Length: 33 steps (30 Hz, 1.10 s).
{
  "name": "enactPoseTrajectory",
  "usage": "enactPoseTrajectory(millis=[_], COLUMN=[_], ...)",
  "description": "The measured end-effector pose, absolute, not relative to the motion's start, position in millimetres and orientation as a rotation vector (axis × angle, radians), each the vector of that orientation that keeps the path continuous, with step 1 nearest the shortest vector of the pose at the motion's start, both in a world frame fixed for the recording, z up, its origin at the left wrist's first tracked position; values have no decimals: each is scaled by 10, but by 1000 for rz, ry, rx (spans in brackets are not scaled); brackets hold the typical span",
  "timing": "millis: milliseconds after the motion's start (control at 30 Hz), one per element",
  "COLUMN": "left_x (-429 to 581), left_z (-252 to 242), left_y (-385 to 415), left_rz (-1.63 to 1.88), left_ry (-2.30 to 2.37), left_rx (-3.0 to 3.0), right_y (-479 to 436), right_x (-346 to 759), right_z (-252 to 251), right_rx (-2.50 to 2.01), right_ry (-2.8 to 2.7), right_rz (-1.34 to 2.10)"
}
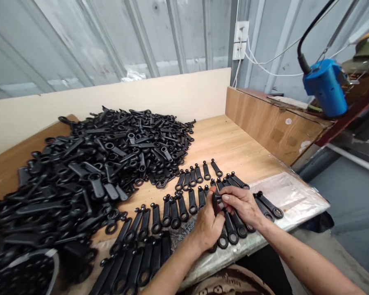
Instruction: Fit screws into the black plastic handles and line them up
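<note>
My left hand (209, 223) is closed around a black plastic arm (215, 201), most of which the fingers hide. My right hand (240, 204) pinches at the end of that same arm, thumb and forefinger together; whether a small knob or a separate part sits between them I cannot tell. Around both hands lie rows of similar black arms (231, 231), each with a ring at one end and a small ball at the other. Beside my left wrist is a small heap of grey metal screws or pins (184, 232).
A large pile of loose black arms (119, 147) covers the table's left side. At lower left stands a container with a pale rim (55, 266). A wooden box (264, 123) borders the right. A blue power tool (325, 87) hangs at upper right on a cable.
</note>
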State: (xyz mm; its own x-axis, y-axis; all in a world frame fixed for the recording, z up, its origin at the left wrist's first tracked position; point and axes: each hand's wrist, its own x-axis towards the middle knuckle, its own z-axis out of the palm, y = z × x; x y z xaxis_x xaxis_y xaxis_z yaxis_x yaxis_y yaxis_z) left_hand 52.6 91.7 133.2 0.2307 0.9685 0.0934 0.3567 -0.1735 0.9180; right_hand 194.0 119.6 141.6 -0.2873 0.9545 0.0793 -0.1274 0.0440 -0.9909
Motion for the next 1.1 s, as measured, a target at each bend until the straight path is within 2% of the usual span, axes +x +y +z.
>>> enactPoseTrajectory(millis=[133,267,333,467,667,933,1100], left_x=[415,147,2,-221,-602,-1062,-972], left_z=[1431,1477,1476,1459,1414,1196,1309], left_y=[1135,1127,1055,860,513,134,-34], left_rz=[1001,1245,1336,1373,1388,1513,1632], left_ry=[1150,1225,1277,1403,1554,1479,1465], left_rx=[1609,1327,1199,1061,976,831,737], right_y=[1803,2628,2987,3399,3443,3220,3136], right_x=[2082,2229,2258,2206,2239,2281,2041], right_z=[1677,1751,1680,1395,1068,964,963], right_rx=[-1045,-1507,-1695,-1868,-1899,-1865,-1895], right_ry=[-1692,-2027,-2103,-2144,-2103,-1983,-2003], right_rz=[1064,538,434,482,629,1013,1058])
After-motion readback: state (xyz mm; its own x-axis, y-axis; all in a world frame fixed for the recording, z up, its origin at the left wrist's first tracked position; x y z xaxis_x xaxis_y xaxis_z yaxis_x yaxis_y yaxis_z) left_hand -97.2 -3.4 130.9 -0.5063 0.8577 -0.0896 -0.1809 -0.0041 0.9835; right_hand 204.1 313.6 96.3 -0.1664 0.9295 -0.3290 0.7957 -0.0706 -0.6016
